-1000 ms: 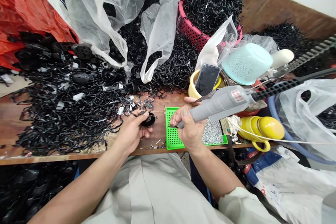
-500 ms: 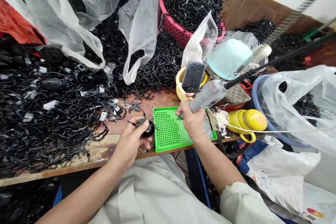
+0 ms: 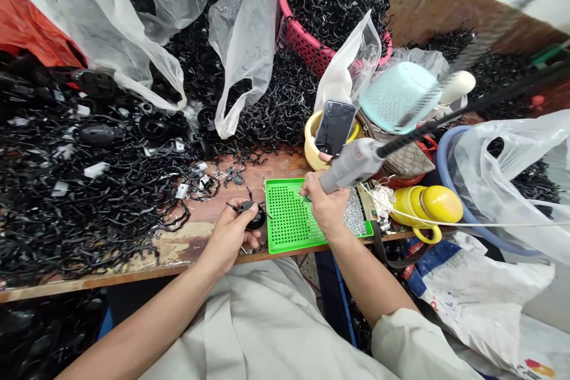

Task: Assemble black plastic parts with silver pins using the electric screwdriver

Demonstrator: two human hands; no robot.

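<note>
My left hand (image 3: 228,238) is closed on a round black plastic part (image 3: 255,218) with thin arms sticking out, just left of a green perforated tray (image 3: 285,217). My right hand (image 3: 328,205) grips a grey electric screwdriver (image 3: 351,166), which hangs from a blurred coiled spring and a black cord. The tool slants over the tray, its body up to the right. Its tip is hidden by my fingers, so I cannot see it touching anything. Small silver screws (image 3: 355,214) lie heaped at the tray's right end.
Heaps of black plastic parts (image 3: 89,202) cover the left of the bench. Behind the tray stand a yellow bowl (image 3: 312,151) with a phone (image 3: 336,124) and a pink basket (image 3: 307,41). A yellow mug (image 3: 403,205) and a blue tub (image 3: 449,172) are at the right.
The view has shifted slightly, so the bench things sit a little further right. Both hands keep hold of the same things, with hardly any movement.
</note>
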